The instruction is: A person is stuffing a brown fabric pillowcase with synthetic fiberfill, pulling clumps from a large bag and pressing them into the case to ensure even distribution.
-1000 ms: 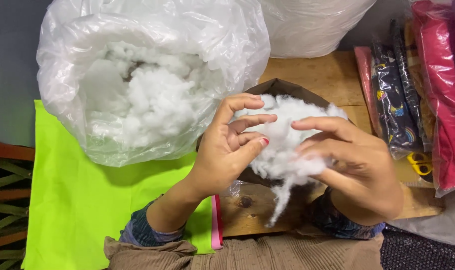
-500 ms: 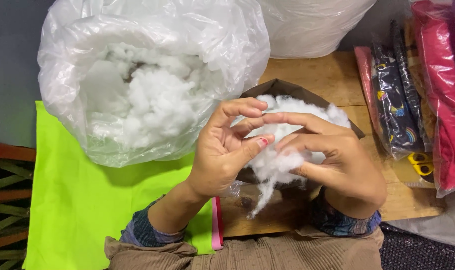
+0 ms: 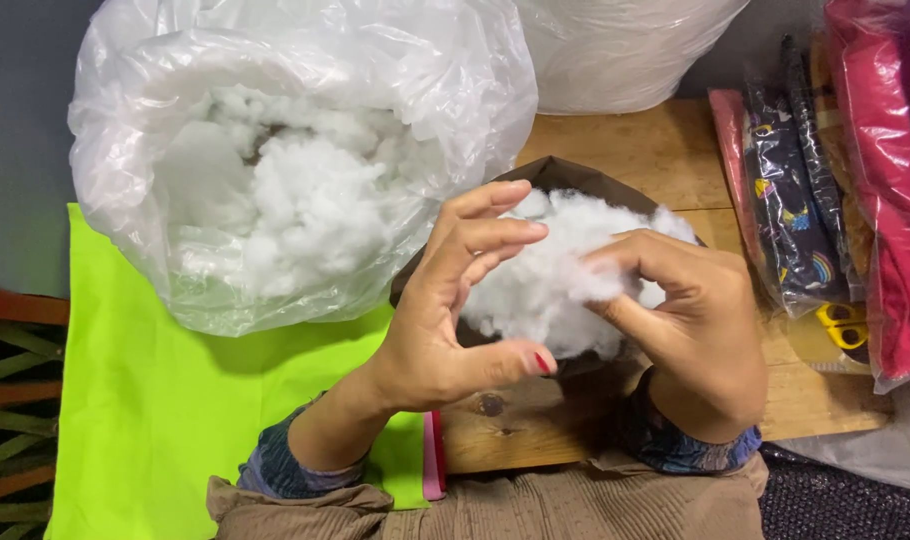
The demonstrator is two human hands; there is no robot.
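A clump of white fibre stuffing (image 3: 550, 280) lies in a dark brown fabric piece (image 3: 565, 175) on the wooden table (image 3: 645, 150). My left hand (image 3: 445, 310) cups the clump from the left, fingers spread and touching it, thumb under its lower edge. My right hand (image 3: 690, 320) pinches the stuffing from the right between thumb and fingers. A large clear plastic bag (image 3: 295, 150) full of the same white stuffing stands just left of my hands.
A bright green cloth (image 3: 165, 400) covers the table's left side, with a pink strip (image 3: 433, 450) at its edge. Packaged fabrics, dark patterned (image 3: 790, 200) and red (image 3: 885, 170), are stacked at right, with yellow-handled scissors (image 3: 840, 325) below them. Another white bag (image 3: 625, 45) stands behind.
The hanging wisp of stuffing has been gathered up into the clump. My left hand opened and dropped lower around it; my right hand shifted its pinch to the clump's right side.
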